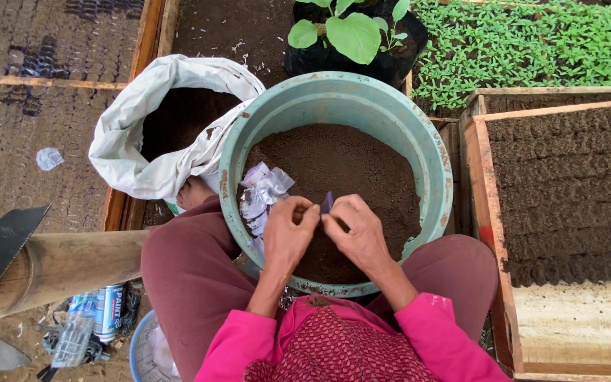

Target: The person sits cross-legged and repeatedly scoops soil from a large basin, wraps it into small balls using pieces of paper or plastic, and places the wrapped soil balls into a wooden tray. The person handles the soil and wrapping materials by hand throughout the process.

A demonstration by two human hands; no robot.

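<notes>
Soil and seedling trays lie around the green tub (438, 164) of dark soil, which sits between the person's knees so both hands reach in easily. Left of it leans an open white sack (136, 152); over its near half the left hand (288, 237) and right hand (358, 233) pinch together on a small dark bag (327, 203), mostly hidden by fingers.

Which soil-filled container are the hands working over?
The round teal basin between the person's knees; both hands meet above its soil, unlike the white sack and the wooden tray.
</notes>
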